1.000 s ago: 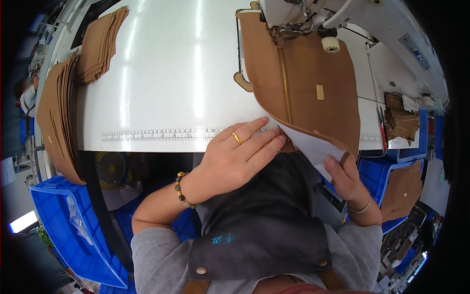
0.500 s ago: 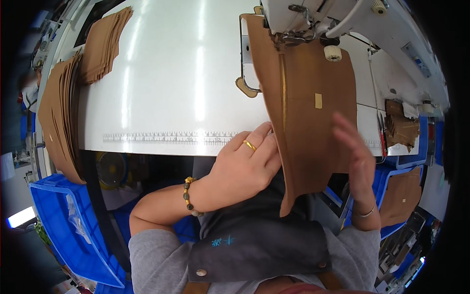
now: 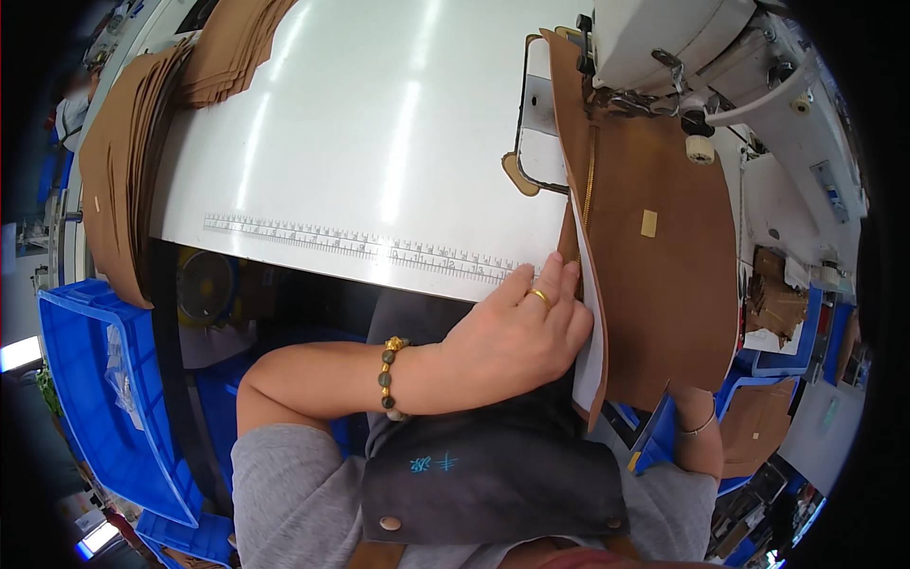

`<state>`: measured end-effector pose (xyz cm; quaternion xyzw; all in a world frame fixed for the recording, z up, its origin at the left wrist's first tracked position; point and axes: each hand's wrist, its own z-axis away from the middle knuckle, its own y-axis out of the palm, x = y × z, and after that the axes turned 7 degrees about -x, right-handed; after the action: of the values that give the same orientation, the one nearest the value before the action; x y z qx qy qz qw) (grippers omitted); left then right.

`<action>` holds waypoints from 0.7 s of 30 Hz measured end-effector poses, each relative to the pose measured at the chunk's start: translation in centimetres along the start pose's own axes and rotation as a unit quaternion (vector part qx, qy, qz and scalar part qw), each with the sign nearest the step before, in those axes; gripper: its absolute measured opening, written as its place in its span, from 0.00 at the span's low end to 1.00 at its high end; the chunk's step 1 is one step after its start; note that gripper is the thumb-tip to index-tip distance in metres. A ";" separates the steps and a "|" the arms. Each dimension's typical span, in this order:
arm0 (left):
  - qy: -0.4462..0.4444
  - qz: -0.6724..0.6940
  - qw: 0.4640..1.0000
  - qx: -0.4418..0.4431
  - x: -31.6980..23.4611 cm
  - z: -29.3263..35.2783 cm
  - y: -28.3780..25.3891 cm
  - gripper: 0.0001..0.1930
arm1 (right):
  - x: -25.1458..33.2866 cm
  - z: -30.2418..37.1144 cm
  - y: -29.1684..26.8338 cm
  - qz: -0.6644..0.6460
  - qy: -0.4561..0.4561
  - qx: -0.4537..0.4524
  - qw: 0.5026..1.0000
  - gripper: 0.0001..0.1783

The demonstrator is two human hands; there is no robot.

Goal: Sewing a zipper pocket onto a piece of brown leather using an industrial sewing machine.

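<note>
Head view, clock positions taken from the centre of view: brown panel [image 3: 668, 294] at 3 o'clock, its far end under the sewing machine [image 3: 654, 47] at 1 o'clock, its near end overhanging the front edge of the white table [image 3: 351, 123]. Gold zipper [image 3: 591, 180] runs lengthwise near the panel's left side; small yellow tab [image 3: 648, 224] sits to the right of it. Left long edge raised, white backing [image 3: 590, 346] exposed along its near part. Left hand [image 3: 521, 332], at 4 o'clock and close to centre, lies at that edge, fingers together and lightly bent, fingertips against the brown material; thumb not visible, so cannot tell whether it grips or only presses. Right hand [image 3: 695, 406], farther out at 4 o'clock, is mostly covered by the panel's near end; finger posture cannot be determined. Printed ruler scale [image 3: 379, 248] crosses the table front, from 10 o'clock toward the left fingertips. Stack of brown pieces [image 3: 118, 171] at 10 o'clock, draped over the table's left end; blue crate [image 3: 71, 365] below it at 8 o'clock.
</note>
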<state>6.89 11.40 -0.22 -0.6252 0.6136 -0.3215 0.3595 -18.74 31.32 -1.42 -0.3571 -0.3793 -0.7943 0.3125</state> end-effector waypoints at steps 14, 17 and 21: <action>-0.008 0.006 1.000 0.017 0.0 0.4 0.0 0.16 | 2.2 -4.8 2.7 0.344 -0.199 -0.075 0.914 0.24; 0.006 0.017 1.000 -0.015 0.3 0.4 0.3 0.09 | 3.1 -6.1 3.1 0.429 -0.249 -0.081 0.864 0.23; -0.008 0.027 0.999 -0.023 0.2 0.5 0.2 0.08 | 4.2 -7.5 3.5 0.511 -0.293 -0.080 0.804 0.22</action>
<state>7.21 11.19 -0.67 -0.6193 0.6346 -0.2925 0.3581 -20.83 22.44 -0.17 -0.7390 -0.1504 -0.4043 0.5175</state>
